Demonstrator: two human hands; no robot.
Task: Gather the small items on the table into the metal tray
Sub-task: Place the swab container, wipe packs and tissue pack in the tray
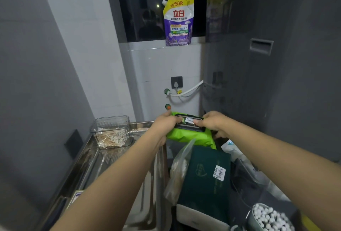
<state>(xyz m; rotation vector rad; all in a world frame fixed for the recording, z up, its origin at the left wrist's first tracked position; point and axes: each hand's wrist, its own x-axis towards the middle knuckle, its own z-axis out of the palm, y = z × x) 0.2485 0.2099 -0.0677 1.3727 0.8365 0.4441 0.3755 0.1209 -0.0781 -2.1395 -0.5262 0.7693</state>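
head view: both hands lift a green wipes pack at the tray's far corner.

the green wipes pack (190, 135), soft crinkled film with a hard black flip lid, is held in the air, just right of the metal tray (88, 158); the left hand (166, 123) and right hand (215, 124) are each closed on one end, probably because the limp pack sags. in the shiny tray stands a ribbed clear box of cotton swabs (111, 132). on the table near the pack lie a dark green flat box (206, 182), a clear plastic bag (178, 171) and a tub of white-tipped swabs (271, 217).
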